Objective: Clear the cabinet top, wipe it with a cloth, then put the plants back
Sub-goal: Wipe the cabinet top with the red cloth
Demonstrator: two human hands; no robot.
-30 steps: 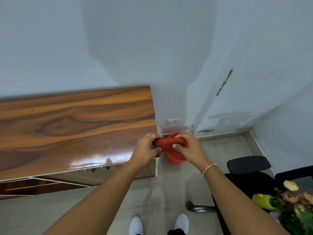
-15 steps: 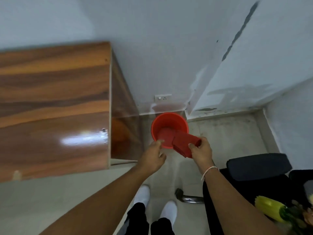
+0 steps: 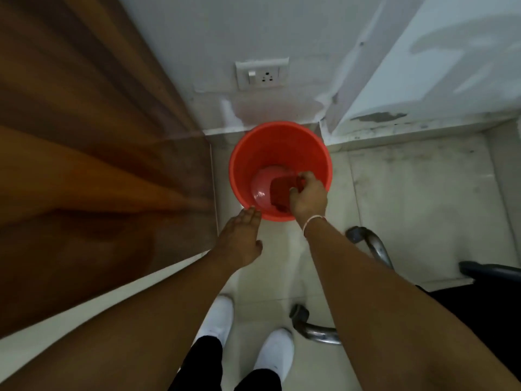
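A red bucket [image 3: 248, 153] stands on the floor beside the wooden cabinet [image 3: 84, 165], against the wall. My right hand [image 3: 308, 196] reaches down inside the bucket, shut on a folded red cloth [image 3: 282, 190]. My left hand [image 3: 241, 241] hovers open just at the bucket's near rim, fingers together and holding nothing. The cabinet fills the left of the view, blurred by motion. No plants are in view.
A wall socket [image 3: 262, 73] sits above the bucket. A black chair with a metal base [image 3: 375, 246] stands to the right, one castor [image 3: 300, 313] near my white shoes [image 3: 275, 354]. Pale floor tiles lie around the bucket.
I have bent down toward the bucket. My right hand has lowered the red cloth from above the rim into the bucket. My left hand has let go and stays outside the rim.
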